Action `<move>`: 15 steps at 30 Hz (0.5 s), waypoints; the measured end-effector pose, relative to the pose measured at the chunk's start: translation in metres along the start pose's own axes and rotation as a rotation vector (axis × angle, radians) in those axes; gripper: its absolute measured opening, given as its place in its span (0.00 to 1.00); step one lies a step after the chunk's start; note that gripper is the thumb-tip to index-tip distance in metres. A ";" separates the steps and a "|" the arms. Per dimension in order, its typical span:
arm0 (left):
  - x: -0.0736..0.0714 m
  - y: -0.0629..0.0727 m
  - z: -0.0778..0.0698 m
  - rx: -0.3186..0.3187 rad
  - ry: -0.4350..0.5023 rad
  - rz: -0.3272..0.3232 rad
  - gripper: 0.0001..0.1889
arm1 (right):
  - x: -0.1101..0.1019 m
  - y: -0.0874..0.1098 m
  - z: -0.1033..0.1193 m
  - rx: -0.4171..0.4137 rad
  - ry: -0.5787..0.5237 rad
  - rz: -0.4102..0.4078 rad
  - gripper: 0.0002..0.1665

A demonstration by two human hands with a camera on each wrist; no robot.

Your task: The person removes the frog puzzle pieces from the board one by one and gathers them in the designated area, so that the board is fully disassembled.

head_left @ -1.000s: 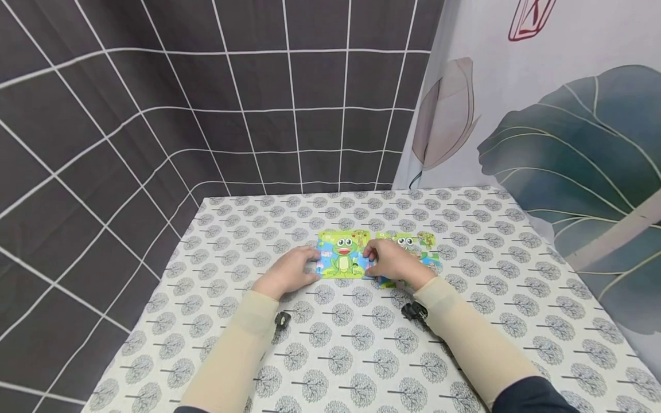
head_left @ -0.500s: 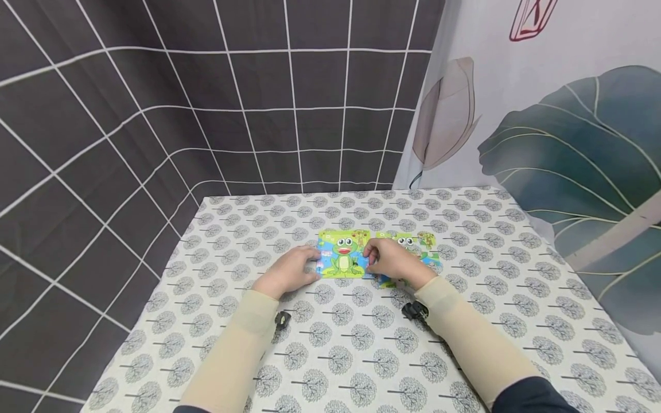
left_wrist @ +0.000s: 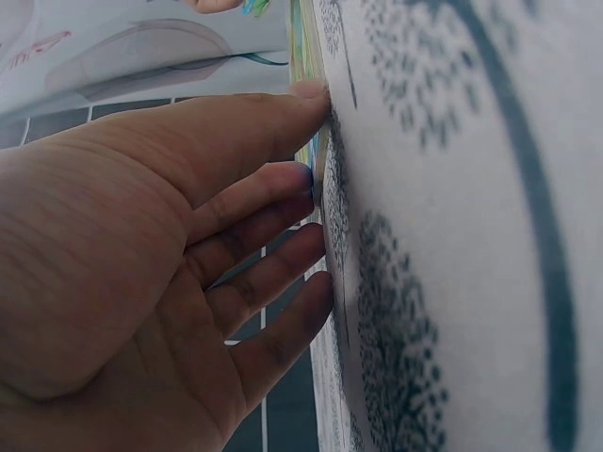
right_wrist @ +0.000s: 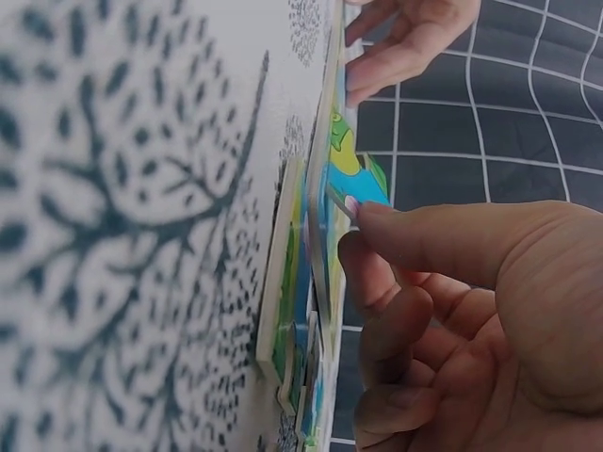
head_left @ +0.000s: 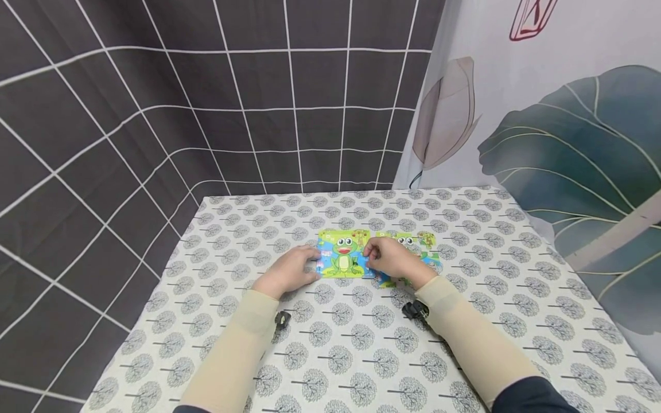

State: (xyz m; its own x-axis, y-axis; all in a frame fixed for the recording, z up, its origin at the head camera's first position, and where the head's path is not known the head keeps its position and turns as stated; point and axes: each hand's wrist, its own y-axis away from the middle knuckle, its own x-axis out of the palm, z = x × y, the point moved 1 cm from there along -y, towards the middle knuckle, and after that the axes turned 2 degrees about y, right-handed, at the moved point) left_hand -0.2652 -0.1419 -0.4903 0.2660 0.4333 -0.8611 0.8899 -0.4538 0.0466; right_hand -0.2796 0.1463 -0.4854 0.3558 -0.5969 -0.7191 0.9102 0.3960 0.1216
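A frog jigsaw puzzle [head_left: 343, 262] lies on the table, mostly assembled in green, yellow and blue. My left hand [head_left: 290, 271] rests at its left edge; in the left wrist view the thumb and fingertips touch that edge, with the fingers spread and only slightly bent. At the puzzle's right side is my right hand [head_left: 395, 261]. Its thumb and index finger pinch a puzzle piece [right_wrist: 363, 185], blue and green, tilted up from the puzzle surface in the right wrist view. Part of the puzzle's right edge is hidden behind this hand.
Right of the puzzle, partly under my right hand, lies a second frog picture [head_left: 405, 241] with several pieces about it, some overlapping. A tree-print cloth [head_left: 341, 344] covers the table. A dark grid curtain [head_left: 258, 86] hangs behind, and a pale leaf-print curtain [head_left: 496, 115] at the right.
My right thumb and fingers have shifted slightly up from the puzzle's lower right corner, which shows more blue now. The left hand stays in place.
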 end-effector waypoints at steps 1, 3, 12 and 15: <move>0.000 0.000 0.000 -0.001 0.000 0.001 0.32 | 0.000 0.000 -0.001 -0.001 -0.010 0.002 0.10; 0.000 0.000 0.000 -0.001 0.002 0.000 0.32 | 0.000 0.000 -0.002 0.003 -0.031 0.002 0.10; -0.001 0.001 -0.001 -0.002 0.014 0.001 0.32 | -0.004 0.001 -0.002 -0.007 -0.090 -0.004 0.07; -0.001 0.001 -0.001 -0.004 0.015 0.002 0.32 | -0.005 0.001 -0.001 -0.011 -0.088 -0.011 0.06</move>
State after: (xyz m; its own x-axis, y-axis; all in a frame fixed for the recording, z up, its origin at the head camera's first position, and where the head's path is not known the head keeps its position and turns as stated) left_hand -0.2643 -0.1424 -0.4888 0.2732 0.4436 -0.8536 0.8909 -0.4514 0.0506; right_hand -0.2808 0.1507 -0.4823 0.3632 -0.6599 -0.6577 0.9121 0.3960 0.1064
